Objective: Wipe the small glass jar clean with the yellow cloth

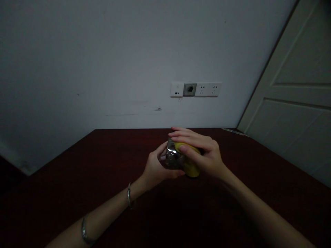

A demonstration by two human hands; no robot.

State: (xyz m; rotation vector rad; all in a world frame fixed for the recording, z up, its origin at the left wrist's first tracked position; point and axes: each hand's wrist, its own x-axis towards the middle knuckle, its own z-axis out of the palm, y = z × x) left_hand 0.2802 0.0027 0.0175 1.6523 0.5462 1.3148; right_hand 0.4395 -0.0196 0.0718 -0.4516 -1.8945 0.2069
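Observation:
In the dim light, my left hand (156,168) is curled around a shiny, see-through container (173,157) that looks like a glass or clear plastic cup. Its fingers wrap the far side and its thumb runs along the underside. My right hand (207,151) grips a soft yellow cloth (191,168) and presses it against the container's right side and top. Part of the cloth hangs below the right thumb. Both hands hide much of the container, so its full shape cannot be made out. The container is held up above the dark red table (111,151).
A pale wall (116,62) stands behind the table's far edge, with a row of sockets (207,89) on it. To the right leans into view a white panelled door (294,96). Two bracelets (129,196) circle my left forearm.

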